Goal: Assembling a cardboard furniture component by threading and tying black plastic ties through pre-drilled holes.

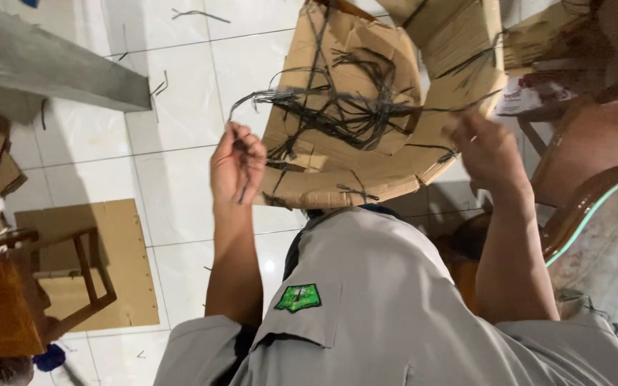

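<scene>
A bent piece of brown cardboard (pixel 337 154) lies in front of me over my lap, with a tangle of thin black plastic strips (pixel 352 107) across it. My left hand (pixel 237 166) is closed on a few of these strips at the cardboard's left edge. One strip arcs from that fist up into the tangle. My right hand (pixel 486 149) is blurred at the cardboard's right edge, fingers curled near a strip that runs past it. Whether it grips anything is unclear. My grey shirt (pixel 380 307) with a green patch fills the bottom.
More cardboard (pixel 459 36) is stacked at the top right. A wooden stool (pixel 30 286) stands on a flat brown sheet (pixel 119 236) on the white tiled floor at the left. A glass-topped wooden table (pixel 595 214) is at the right. Loose black strips (pixel 159 87) lie on the tiles.
</scene>
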